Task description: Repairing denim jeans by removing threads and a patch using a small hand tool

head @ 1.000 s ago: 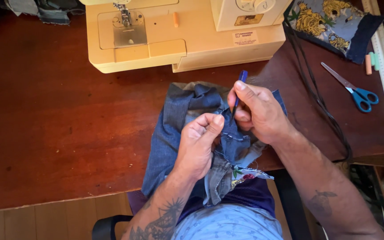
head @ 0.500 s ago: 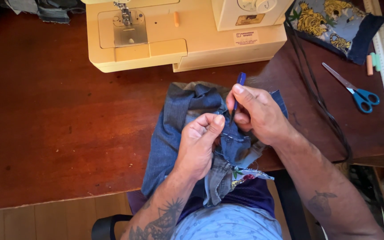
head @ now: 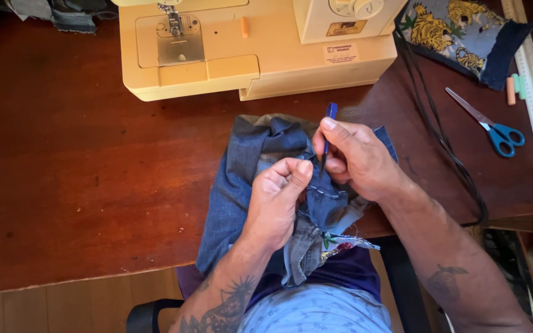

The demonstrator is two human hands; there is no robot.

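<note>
Pinching denim piece (head: 260,160), left hand (head: 276,203) closed on fabric; right hand (head: 356,157) gripped blue seam ripper (head: 329,123). Seam partly opened, unpicking seemingly unfinished.

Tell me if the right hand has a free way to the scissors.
Probably yes. The right hand holds a blue tool over the denim; only a black cord lies flat on the table between it and the scissors.
</note>
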